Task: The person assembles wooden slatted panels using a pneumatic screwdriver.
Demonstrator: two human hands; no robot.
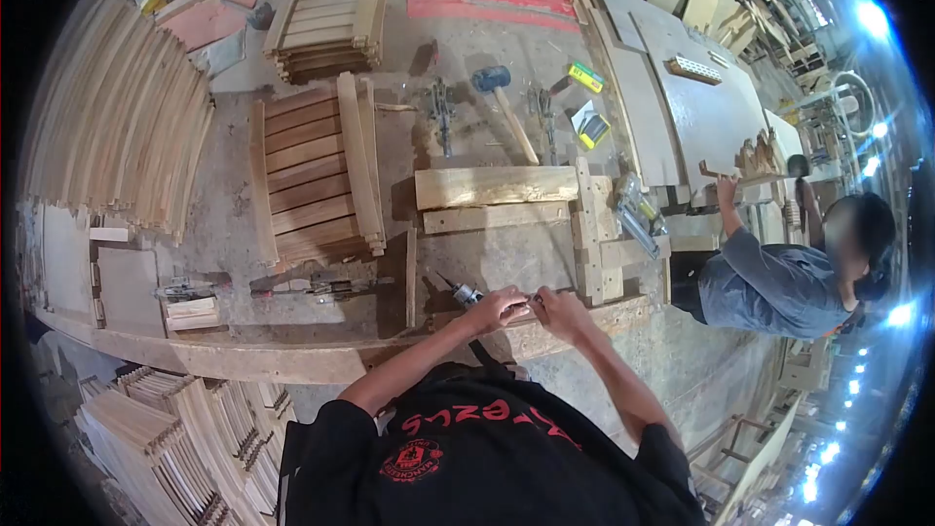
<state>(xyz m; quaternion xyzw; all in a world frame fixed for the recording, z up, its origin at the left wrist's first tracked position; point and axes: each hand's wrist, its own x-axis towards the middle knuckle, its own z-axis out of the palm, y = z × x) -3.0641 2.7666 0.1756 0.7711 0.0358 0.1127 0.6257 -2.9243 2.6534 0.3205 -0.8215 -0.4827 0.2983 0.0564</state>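
My left hand [499, 310] and my right hand [562, 315] meet close together above the near edge of the workbench [292, 360]. Both have curled, pinching fingers, and whatever small thing lies between them is too small to make out. Just left of my left hand lies a metal-bodied power tool [464, 292] with a dark pointed tip, partly hidden by that hand. Beyond my hands two wooden boards [497, 187] lie across the bench. To the right of those stands a wooden block fixture [587, 234] with holes in it.
A mallet [516, 122], metal clamps [441, 115] and yellow-green boxes [586, 77] lie farther back. Slatted wooden panels [310, 170] and a long stack of strips [117, 107] fill the left. A nail gun [638, 216] sits right, near another person [769, 282] holding wood.
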